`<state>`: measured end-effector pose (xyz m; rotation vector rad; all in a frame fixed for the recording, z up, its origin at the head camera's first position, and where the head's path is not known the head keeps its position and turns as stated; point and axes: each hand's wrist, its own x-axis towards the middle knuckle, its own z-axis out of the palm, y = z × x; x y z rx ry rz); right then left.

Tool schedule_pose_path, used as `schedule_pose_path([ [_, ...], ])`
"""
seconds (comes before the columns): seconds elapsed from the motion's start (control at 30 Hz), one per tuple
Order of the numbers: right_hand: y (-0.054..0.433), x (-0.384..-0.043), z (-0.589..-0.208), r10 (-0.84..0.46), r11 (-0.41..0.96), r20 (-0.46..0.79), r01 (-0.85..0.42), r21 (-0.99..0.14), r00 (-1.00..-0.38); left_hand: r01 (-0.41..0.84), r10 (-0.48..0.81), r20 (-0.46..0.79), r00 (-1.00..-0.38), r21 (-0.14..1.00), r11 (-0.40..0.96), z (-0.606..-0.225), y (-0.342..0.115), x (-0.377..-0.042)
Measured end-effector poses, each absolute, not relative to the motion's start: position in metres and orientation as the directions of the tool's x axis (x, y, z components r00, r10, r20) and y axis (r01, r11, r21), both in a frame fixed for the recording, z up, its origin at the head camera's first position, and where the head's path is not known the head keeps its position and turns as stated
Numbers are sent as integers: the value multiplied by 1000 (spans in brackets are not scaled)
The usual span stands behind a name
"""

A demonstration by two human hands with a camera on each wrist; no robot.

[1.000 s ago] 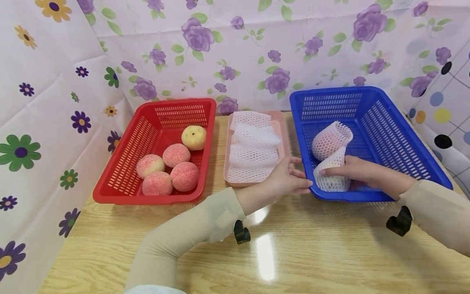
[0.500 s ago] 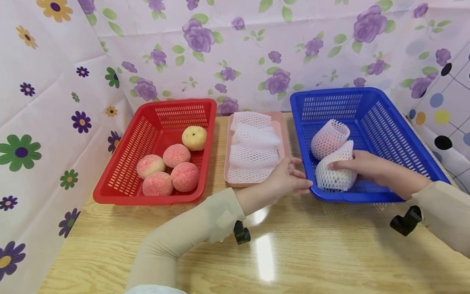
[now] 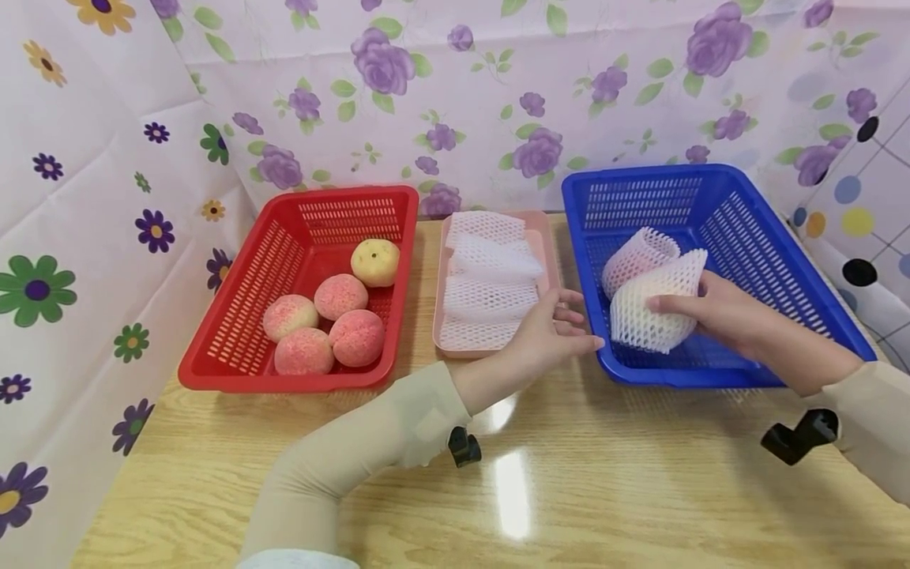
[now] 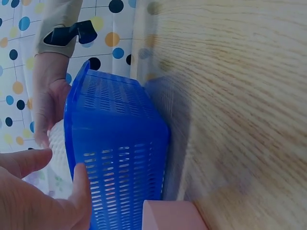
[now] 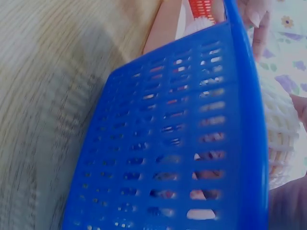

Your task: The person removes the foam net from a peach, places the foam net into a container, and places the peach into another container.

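My right hand (image 3: 725, 312) grips a pale yellowish fruit in a white foam net sleeve (image 3: 650, 308), thumb on its near side, low over the left part of the blue basket (image 3: 803, 276). Behind it, a pinkish fruit in another foam net sleeve (image 3: 636, 257) lies partly hidden. In the right wrist view the basket wall covers much of the netted fruit (image 5: 279, 127). My left hand (image 3: 550, 328) is at the basket's left rim, fingers loosely extended and holding nothing. The left wrist view has one fingertip (image 4: 80, 175) against or very near the blue wall.
Left on the wooden table (image 3: 569, 490) stands a red basket (image 3: 284, 385) with several pink peaches (image 3: 357, 338) and a yellow fruit (image 3: 375, 262). Between the baskets, a pink tray (image 3: 543, 245) carries several flat foam nets (image 3: 490, 300). Flowered cloth hangs behind.
My right hand has lifted the netted fruit slightly up and to the right, tilting it within the blue basket. The left hand has stayed at the rim with little movement.
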<state>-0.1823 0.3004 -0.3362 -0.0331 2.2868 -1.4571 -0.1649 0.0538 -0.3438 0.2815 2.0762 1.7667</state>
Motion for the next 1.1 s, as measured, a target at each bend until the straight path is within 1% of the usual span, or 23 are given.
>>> schedule_pose_path([
  [0.27,293,-174,-334,-248,247,-157,94,-964,-956,67,379,-17,-925,976,208,-338,53,-163],
  [0.43,283,-169,-332,-252,62,-92,79,-995,-963,152,379,55,-924,961,232,-337,55,-163],
  [0.53,276,-167,-331,-247,-17,-68,74,-997,-967,192,371,86,-925,947,258,-337,56,-163],
  [0.67,267,-166,-329,-229,-51,-60,74,-996,-972,236,386,131,-913,942,238,-339,58,-162],
  [0.8,258,-164,-326,-202,-49,-73,84,-995,-977,294,406,190,-894,932,210,-340,59,-161],
  [0.93,251,-162,-323,-191,-63,-75,88,-994,-979,357,378,248,-892,899,253,-339,60,-162],
  [1.1,239,-160,-319,-185,-111,-101,123,-986,-977,368,325,271,-906,883,292,-340,61,-163],
])
